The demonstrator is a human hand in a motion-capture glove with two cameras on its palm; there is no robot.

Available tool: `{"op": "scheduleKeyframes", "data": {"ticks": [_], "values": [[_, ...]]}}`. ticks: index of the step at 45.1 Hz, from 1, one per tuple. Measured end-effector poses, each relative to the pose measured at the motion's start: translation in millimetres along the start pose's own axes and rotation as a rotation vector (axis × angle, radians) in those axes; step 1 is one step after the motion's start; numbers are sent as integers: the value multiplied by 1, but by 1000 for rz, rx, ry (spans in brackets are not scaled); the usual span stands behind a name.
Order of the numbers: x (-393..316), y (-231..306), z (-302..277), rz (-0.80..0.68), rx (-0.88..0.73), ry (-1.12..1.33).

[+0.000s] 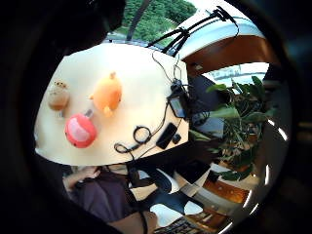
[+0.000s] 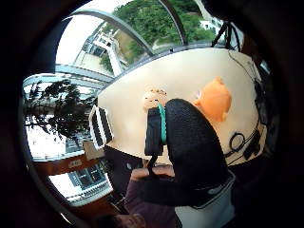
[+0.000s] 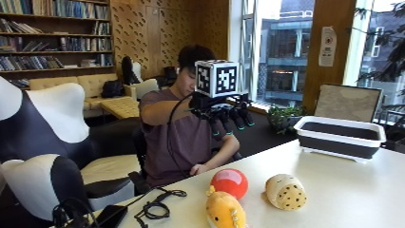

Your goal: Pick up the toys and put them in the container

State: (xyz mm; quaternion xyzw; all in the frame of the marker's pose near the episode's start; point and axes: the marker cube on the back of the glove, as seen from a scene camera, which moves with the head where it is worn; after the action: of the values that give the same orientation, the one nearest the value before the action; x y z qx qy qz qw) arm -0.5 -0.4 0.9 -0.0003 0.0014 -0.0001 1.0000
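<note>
Black-gloved grip (image 3: 226, 116) hangs released above three toys (image 3: 253, 194); only outside view shows container (image 3: 340, 136).

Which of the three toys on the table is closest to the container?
The beige spotted toy; the red ball toy and orange toy lie farther from the container.

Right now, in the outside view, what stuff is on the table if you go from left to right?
Black cables → orange toy → spotted tan toy → container. The red ball toy sits just behind the orange one, so I left it out.
</note>
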Motion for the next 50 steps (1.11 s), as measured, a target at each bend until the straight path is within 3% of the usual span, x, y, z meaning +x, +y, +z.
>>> {"op": "scheduleKeyframes", "data": {"ticks": [18,32,38,50], "values": [[16,-27,29,20,-49,39],[42,-57,144,52,-284,-65],[47,-63,203,67,-427,11],[43,-80,221,33,-153,77]]}}
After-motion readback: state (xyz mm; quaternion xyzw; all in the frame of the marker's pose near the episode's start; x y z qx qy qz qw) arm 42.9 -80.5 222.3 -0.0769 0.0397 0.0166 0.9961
